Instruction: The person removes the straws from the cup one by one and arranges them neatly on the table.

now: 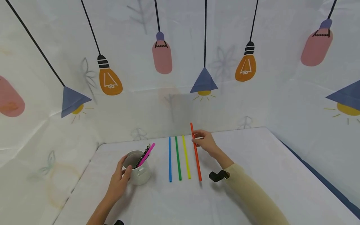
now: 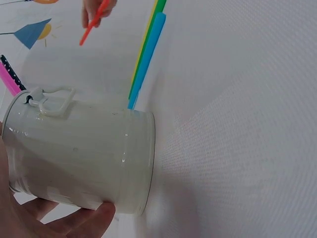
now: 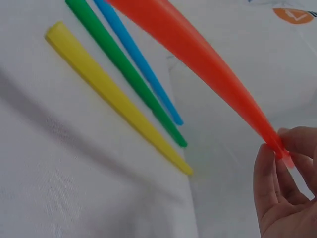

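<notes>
My left hand grips a white mug-like pot by its side, fingers curled round the wall in the left wrist view. Inside it lean a pink straw and a black-and-white patterned straw. Between thumb and fingertips, my right hand pinches a red straw near its far end, and the straw casts a shadow on the table. To its left lie a yellow straw, a green straw and a blue straw, side by side and roughly parallel.
The table has a white cover, and its back edge meets a white wall sheet printed with lamps and bulbs. Dark wrist straps show on both arms. A dark blue strip runs along the table's right edge.
</notes>
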`<action>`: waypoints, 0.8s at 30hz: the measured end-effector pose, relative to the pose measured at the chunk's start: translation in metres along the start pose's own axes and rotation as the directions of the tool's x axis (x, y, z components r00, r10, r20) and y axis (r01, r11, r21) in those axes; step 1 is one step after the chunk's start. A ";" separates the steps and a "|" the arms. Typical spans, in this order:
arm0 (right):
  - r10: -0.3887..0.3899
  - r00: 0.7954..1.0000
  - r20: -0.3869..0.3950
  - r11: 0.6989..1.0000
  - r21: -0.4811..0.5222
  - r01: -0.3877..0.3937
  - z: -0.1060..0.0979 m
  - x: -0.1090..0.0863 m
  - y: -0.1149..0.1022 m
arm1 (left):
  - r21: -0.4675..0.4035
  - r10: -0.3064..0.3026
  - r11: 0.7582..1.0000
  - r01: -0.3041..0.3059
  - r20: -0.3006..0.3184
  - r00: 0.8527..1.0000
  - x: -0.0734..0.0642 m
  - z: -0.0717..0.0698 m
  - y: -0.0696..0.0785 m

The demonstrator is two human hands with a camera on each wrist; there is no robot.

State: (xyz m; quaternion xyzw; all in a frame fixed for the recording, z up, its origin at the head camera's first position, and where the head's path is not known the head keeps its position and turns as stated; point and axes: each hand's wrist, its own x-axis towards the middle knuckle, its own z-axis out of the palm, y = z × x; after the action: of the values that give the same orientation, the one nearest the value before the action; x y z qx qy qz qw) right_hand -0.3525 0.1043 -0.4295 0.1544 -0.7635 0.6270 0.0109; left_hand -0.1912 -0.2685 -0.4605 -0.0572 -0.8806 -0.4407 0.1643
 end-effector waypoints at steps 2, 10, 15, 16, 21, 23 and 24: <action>0.021 1.000 -0.009 1.000 -0.010 -0.021 0.002 0.004 0.005 | -0.009 0.002 1.000 -0.002 0.001 1.000 0.000 0.001 -0.001; 0.059 0.998 -0.009 0.997 -0.040 -0.059 0.006 0.018 0.024 | -0.009 -0.001 1.000 0.001 0.001 1.000 0.001 0.001 -0.002; 0.090 0.996 -0.013 0.994 -0.054 -0.091 0.007 0.023 0.035 | -0.001 -0.008 1.000 0.008 0.004 1.000 0.001 0.001 0.000; 0.098 0.995 -0.015 0.993 -0.057 -0.099 0.007 0.023 0.036 | 0.000 -0.010 1.000 0.010 0.003 1.000 0.001 0.001 0.000; 0.136 0.990 -0.025 0.988 -0.066 -0.138 0.009 0.025 0.046 | 0.003 -0.007 1.000 0.007 -0.002 1.000 -0.001 0.001 -0.001; 0.141 0.990 -0.027 0.987 -0.072 -0.143 0.010 0.025 0.049 | 0.000 0.000 1.000 0.000 -0.003 1.000 -0.001 0.002 -0.001; 0.145 0.989 -0.029 0.986 -0.077 -0.147 0.011 0.025 0.051 | -0.001 0.001 1.000 -0.001 -0.003 1.000 -0.001 0.002 -0.001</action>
State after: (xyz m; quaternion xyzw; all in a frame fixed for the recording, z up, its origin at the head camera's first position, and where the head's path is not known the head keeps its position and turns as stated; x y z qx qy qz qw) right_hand -0.3868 0.0970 -0.4748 0.0901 -0.7969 0.5970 -0.0198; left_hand -0.1915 -0.2678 -0.4630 -0.0570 -0.8801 -0.4412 0.1658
